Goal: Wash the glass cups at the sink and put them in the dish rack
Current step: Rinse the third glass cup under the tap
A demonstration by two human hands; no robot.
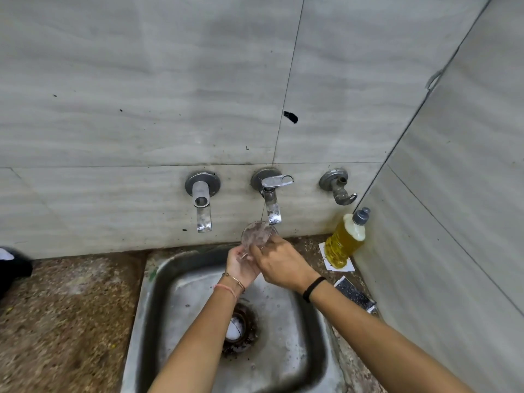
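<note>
A clear glass cup (256,235) is held over the steel sink (158,282), its mouth tilted toward me, just under the spout of the middle tap (272,205). My left hand (241,265) grips the cup from below at its base. My right hand (279,263) closes over its side and rim from the right, fingers on the glass. No dish rack is in view.
A second tap (202,199) is on the wall to the left, a small valve (338,184) to the right. A bottle of yellow dish soap (344,241) stands at the right corner. A dark scrub pad (354,293) lies beside the sink. Speckled brown counter (71,307) stretches left.
</note>
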